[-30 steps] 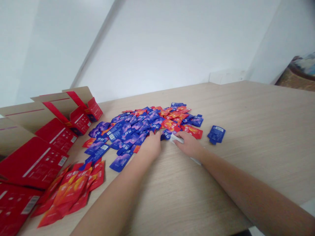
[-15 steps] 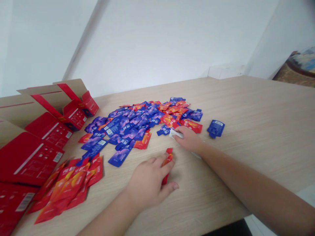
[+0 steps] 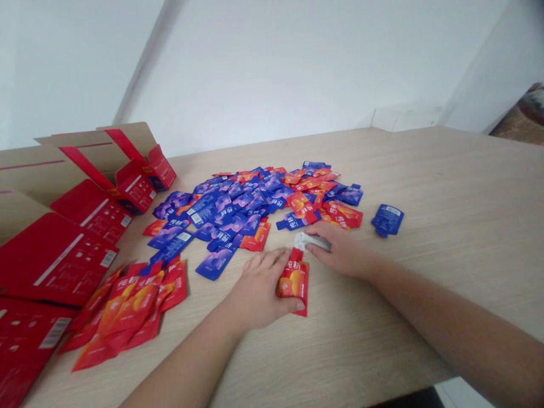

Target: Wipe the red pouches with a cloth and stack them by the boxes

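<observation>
My left hand (image 3: 266, 292) grips a red spouted sachet (image 3: 294, 277) with an orange fruit print. The sachet lies on the table, its narrow neck pointing away from me. The thumb rests near the lower edge, and the fingers hold the left side. In my right hand (image 3: 335, 246) is a small tool (image 3: 317, 242) with a white rounded head and a grey handle; its exact kind is unclear. The tool's head is at the tip of the sachet's neck. Beyond both hands spreads a pile of blue-purple and red sachets (image 3: 238, 207).
Open red cartons (image 3: 80, 255) line the left side of the table (image 3: 361, 340). Several red sachets (image 3: 127, 306) are stacked before them. One blue sachet (image 3: 388, 220) lies apart on the right. A white box (image 3: 403, 118) stands by the wall.
The red sachet, mostly covered by my left hand before, now shows its printed front. My right hand has brought the tool nearer, to the sachet's neck. The view has shifted slightly.
</observation>
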A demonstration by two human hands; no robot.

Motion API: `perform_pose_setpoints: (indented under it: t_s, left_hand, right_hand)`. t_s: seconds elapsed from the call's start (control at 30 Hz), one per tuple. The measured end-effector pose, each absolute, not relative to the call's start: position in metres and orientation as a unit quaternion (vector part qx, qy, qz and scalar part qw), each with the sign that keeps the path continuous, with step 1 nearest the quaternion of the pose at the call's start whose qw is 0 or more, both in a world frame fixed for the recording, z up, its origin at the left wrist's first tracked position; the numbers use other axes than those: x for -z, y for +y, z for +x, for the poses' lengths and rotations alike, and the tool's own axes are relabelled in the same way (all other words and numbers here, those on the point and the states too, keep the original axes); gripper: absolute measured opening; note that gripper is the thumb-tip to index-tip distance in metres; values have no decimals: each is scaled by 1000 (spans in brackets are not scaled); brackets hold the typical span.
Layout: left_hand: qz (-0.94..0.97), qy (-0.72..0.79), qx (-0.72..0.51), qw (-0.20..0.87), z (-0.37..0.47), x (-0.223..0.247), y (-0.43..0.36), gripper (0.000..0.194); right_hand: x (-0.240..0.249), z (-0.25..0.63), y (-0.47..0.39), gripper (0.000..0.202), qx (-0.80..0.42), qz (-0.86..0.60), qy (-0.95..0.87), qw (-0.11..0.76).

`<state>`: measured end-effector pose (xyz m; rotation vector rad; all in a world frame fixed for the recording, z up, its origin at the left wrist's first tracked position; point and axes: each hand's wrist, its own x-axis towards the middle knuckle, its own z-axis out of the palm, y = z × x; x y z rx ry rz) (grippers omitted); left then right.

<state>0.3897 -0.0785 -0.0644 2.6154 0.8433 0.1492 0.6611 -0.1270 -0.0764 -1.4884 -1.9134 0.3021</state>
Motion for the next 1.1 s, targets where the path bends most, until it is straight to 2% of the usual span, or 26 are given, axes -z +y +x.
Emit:
perform_pose_setpoints:
  t_s: [0.1, 0.2, 0.43, 0.63, 0.9, 1.1]
  left_hand:
    - [920, 351, -6, 176, 392, 69, -78, 128]
    - [921, 350, 16, 168, 394, 71, -79, 133]
    - [927, 336, 28, 166, 395, 73, -78, 134]
    - [924, 341, 19, 170, 399, 78, -81, 131]
    - [919, 327, -36, 215, 391, 75, -81, 111]
    - [919, 322, 14, 226, 383, 69, -68, 116]
  right_hand:
    - [66, 645, -143, 26, -214, -470, -814, 265]
    - [67, 632, -149, 26, -231, -442, -841, 209]
    - [87, 629, -128, 26, -138, -523, -800, 259]
    - [95, 632, -112, 27, -84, -597, -756, 257]
    - [97, 633, -113, 24, -83, -622, -716, 307]
    - [87, 635, -123, 21, -106, -600, -720, 333]
